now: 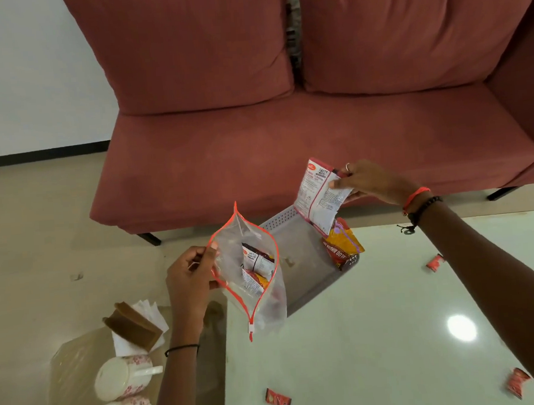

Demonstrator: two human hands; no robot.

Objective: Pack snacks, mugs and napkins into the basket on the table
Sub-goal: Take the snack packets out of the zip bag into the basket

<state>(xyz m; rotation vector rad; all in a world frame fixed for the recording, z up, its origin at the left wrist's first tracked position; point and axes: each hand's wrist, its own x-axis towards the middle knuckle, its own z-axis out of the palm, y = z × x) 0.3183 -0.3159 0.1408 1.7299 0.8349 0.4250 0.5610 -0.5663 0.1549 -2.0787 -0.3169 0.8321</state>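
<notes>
Two flowered mugs (123, 378) sit low at the far left on a glass surface beside the bench (394, 320). Napkins (155, 316) stand in a brown holder (132, 330) just beyond them. None of these is in the basket yet. The left forearm passes close by the mugs in this view, so a careless dip of the elbow could knock one.

The left hand (189, 280) pinches one side of the rim of a clear zip bag (266, 306). The bag's mouth gapes, and two snack packets (258, 260) are already inside. Held by one side only, the bag may sag and its mouth narrow. It also hangs at the bench's left edge, so anything that misses would likely drop to the floor or toward the mugs.

Behind the bag, the grey basket (279, 219) stands at the bench's far left corner, near both edges, and a shove could slide it off. A yellow packet (344, 244) lies over its right rim and might slip out.

The right hand (365, 181) grips a white snack packet (319, 195) above the basket's far rim, well apart from the bag's mouth. Further right the bench offers wide room, with three red sweets (435, 262) scattered on it.
</notes>
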